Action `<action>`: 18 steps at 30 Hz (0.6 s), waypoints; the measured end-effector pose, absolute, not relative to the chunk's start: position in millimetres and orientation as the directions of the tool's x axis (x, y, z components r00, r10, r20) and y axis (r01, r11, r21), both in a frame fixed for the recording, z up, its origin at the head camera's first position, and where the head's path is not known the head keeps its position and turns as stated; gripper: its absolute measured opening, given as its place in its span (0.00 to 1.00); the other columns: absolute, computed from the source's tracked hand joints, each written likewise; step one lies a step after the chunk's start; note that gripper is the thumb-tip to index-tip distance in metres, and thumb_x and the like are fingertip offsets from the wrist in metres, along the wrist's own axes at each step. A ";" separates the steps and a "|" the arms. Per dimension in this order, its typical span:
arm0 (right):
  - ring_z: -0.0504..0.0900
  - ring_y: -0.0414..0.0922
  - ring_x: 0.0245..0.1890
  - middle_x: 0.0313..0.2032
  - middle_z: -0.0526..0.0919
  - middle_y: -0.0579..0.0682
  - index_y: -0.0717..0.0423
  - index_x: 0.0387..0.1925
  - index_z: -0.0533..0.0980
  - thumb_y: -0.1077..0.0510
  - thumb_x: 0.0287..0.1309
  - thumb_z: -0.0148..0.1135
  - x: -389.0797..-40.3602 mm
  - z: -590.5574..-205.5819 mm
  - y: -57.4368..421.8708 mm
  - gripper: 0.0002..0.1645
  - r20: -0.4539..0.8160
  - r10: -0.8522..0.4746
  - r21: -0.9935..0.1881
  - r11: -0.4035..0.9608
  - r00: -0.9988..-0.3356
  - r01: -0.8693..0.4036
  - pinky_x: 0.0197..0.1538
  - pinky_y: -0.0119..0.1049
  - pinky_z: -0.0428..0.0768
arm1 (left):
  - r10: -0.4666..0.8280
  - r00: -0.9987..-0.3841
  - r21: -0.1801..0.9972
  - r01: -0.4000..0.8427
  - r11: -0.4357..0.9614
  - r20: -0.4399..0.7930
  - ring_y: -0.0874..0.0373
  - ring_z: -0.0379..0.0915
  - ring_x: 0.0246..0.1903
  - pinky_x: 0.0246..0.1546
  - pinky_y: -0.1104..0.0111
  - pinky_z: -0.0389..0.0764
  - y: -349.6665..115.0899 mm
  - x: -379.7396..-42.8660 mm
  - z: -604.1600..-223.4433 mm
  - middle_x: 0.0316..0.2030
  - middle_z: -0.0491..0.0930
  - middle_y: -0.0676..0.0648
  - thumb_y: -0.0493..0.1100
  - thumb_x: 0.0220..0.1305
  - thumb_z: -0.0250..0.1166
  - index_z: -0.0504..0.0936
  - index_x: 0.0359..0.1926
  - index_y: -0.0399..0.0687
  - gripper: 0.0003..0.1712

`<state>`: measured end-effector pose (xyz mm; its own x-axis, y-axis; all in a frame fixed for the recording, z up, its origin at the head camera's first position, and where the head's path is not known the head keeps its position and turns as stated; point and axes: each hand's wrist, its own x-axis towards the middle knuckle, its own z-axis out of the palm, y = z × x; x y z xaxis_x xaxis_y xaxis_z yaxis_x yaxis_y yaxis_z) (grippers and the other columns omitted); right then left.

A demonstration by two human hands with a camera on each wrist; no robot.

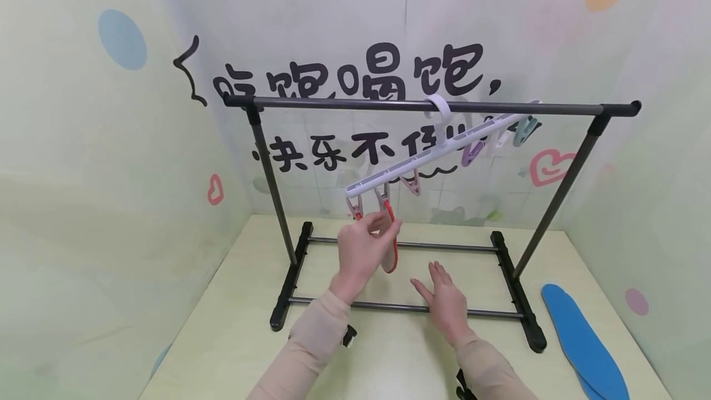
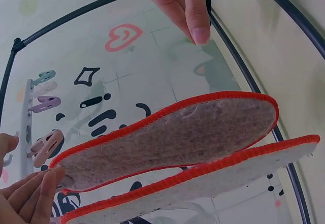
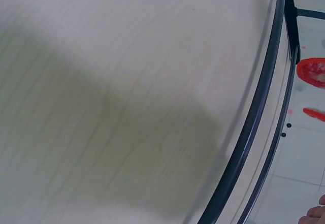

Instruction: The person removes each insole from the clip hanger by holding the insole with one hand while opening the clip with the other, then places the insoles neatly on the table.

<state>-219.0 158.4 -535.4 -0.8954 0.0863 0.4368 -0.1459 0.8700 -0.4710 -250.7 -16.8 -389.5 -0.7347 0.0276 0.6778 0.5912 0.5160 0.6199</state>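
Two red-edged insoles hang from a white clip hanger. One insole shows a fuzzy greyish face in the left wrist view. The second insole lies alongside it, mostly hidden behind my left hand in the head view. A grey clip and a pink clip sit at their upper ends. My left hand is at the clipped end, fingertips touching the fuzzy insole and thumb held apart. My right hand is over the stand's front bar, fingers fairly straight, holding nothing.
The hanger hooks over the top rail of a black stand and tilts down to the left. Purple and teal clips are at its raised end. Blue insoles lie on the table at right. Walls stand behind and at both sides.
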 end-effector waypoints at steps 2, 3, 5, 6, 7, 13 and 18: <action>0.78 0.63 0.59 0.60 0.77 0.67 0.69 0.59 0.74 0.43 0.59 0.67 -220.5 -533.8 154.4 0.38 0.441 0.085 -0.476 0.866 -0.894 -0.152 0.50 0.55 0.81 | 0.033 -0.733 0.613 0.592 0.523 0.679 0.54 0.88 0.33 0.29 0.67 0.85 -17.3 -251.8 -387.2 0.35 0.89 0.43 0.50 0.59 0.72 0.88 0.41 0.40 0.17; 0.78 0.62 0.59 0.60 0.77 0.67 0.69 0.59 0.74 0.43 0.59 0.67 -221.3 -532.7 152.4 0.38 0.443 0.086 -0.480 0.863 -0.892 -0.155 0.50 0.55 0.81 | 0.035 -0.733 0.610 0.591 0.527 0.680 0.54 0.88 0.33 0.29 0.67 0.86 -17.6 -252.3 -386.1 0.35 0.89 0.43 0.50 0.60 0.72 0.88 0.41 0.40 0.17; 0.78 0.62 0.59 0.60 0.77 0.66 0.69 0.59 0.74 0.43 0.59 0.67 -223.8 -529.8 148.4 0.38 0.448 0.084 -0.481 0.862 -0.890 -0.161 0.50 0.55 0.81 | 0.039 -0.732 0.602 0.588 0.541 0.680 0.54 0.88 0.34 0.30 0.66 0.86 -18.0 -253.5 -383.4 0.35 0.89 0.42 0.50 0.60 0.71 0.88 0.40 0.41 0.17; 0.78 0.61 0.60 0.60 0.77 0.66 0.69 0.59 0.74 0.43 0.59 0.67 -225.1 -528.1 146.4 0.38 0.450 0.082 -0.483 0.860 -0.889 -0.165 0.51 0.55 0.81 | 0.040 -0.733 0.600 0.586 0.545 0.679 0.53 0.88 0.34 0.30 0.65 0.86 -18.2 -254.1 -382.0 0.35 0.89 0.42 0.50 0.60 0.71 0.89 0.40 0.41 0.16; 0.78 0.61 0.60 0.60 0.77 0.66 0.69 0.59 0.74 0.43 0.59 0.67 -226.6 -526.6 144.4 0.38 0.450 0.079 -0.483 0.860 -0.890 -0.168 0.51 0.55 0.81 | 0.041 -0.734 0.596 0.582 0.553 0.678 0.53 0.88 0.34 0.31 0.64 0.86 -18.2 -254.9 -380.6 0.35 0.89 0.42 0.50 0.61 0.71 0.89 0.40 0.41 0.16; 0.77 0.60 0.61 0.61 0.77 0.66 0.68 0.61 0.73 0.41 0.59 0.66 -233.4 -518.3 134.2 0.40 0.422 0.051 -0.492 0.851 -0.905 -0.182 0.53 0.54 0.80 | 0.020 -0.742 0.583 0.543 0.604 0.670 0.53 0.88 0.32 0.33 0.62 0.86 -17.7 -259.1 -375.2 0.33 0.89 0.43 0.52 0.61 0.70 0.89 0.39 0.44 0.16; 0.78 0.60 0.60 0.60 0.77 0.65 0.68 0.61 0.73 0.41 0.58 0.67 -236.8 -513.7 127.5 0.41 0.436 0.020 -0.477 0.853 -0.900 -0.212 0.52 0.53 0.81 | 0.000 -0.729 0.565 0.530 0.632 0.684 0.52 0.88 0.30 0.32 0.61 0.86 -18.2 -261.7 -373.6 0.31 0.88 0.41 0.52 0.61 0.69 0.89 0.40 0.42 0.18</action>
